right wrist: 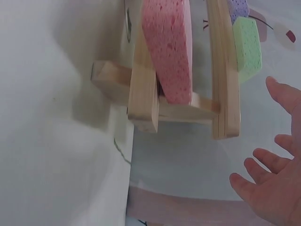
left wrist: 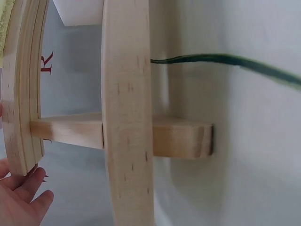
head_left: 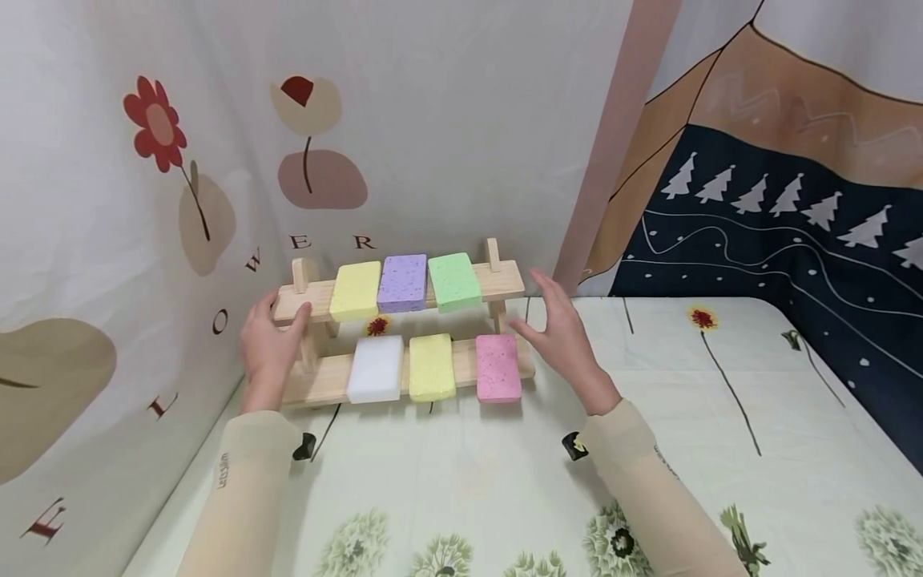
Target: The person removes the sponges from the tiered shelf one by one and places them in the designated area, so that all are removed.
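A two-tier wooden rack point(head_left: 501, 280) stands on the cloth-covered table near the back. My left hand point(head_left: 268, 344) grips the left end of its upper shelf; in the left wrist view the fingers point(left wrist: 32, 183) curl about that end. Off the rack's right end, my right hand point(head_left: 566, 340) holds nothing, fingers spread and apart from the wood. Along the upper shelf lie a yellow sponge point(head_left: 356, 290), a purple sponge point(head_left: 404, 283) and a green sponge point(head_left: 454, 282). Below are a white sponge point(head_left: 376, 369), another yellow sponge point(head_left: 433, 367) and a pink sponge point(head_left: 498, 367).
A pale flower-print cloth point(head_left: 461, 473) covers the table. Behind the rack hangs a light curtain point(head_left: 461, 120) with printed flowers and letters. Dark fabric point(head_left: 779, 240) with white trees borders the right side.
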`<move>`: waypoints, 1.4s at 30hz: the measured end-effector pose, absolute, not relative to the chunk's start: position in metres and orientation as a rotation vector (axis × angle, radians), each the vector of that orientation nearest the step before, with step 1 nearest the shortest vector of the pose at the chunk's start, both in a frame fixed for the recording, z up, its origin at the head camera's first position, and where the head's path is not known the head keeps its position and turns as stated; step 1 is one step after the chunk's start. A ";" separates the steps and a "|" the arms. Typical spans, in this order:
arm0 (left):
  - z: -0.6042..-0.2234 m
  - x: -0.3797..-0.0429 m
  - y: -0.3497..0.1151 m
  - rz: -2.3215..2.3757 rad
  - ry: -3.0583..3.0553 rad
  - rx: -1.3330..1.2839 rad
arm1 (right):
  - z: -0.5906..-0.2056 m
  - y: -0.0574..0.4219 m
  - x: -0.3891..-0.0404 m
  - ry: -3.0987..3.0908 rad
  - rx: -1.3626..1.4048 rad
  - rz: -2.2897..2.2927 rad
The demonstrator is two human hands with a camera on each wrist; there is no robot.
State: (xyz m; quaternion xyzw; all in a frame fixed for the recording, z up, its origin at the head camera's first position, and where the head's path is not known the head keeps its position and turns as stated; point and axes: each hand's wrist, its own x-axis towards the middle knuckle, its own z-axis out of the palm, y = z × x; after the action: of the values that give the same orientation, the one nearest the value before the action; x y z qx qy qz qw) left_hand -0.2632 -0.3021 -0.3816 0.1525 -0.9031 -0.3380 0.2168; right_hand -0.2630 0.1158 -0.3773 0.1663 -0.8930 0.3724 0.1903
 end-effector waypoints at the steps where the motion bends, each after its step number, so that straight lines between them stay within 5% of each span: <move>1: -0.383 -0.263 -0.302 -0.957 -2.489 0.437 | -0.377 0.114 -0.263 -2.507 0.471 1.051; 42: -0.386 -0.264 -0.297 -1.329 -2.252 0.518 | -0.380 0.068 -0.271 -2.370 0.560 1.379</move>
State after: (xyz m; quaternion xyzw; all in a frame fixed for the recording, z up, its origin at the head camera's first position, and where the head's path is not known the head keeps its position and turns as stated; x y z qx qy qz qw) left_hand -0.2642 -0.2974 -0.3865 0.1888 -0.8211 -0.4845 0.2355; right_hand -0.2707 0.0679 -0.3801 0.1970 -0.8345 0.4856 0.1705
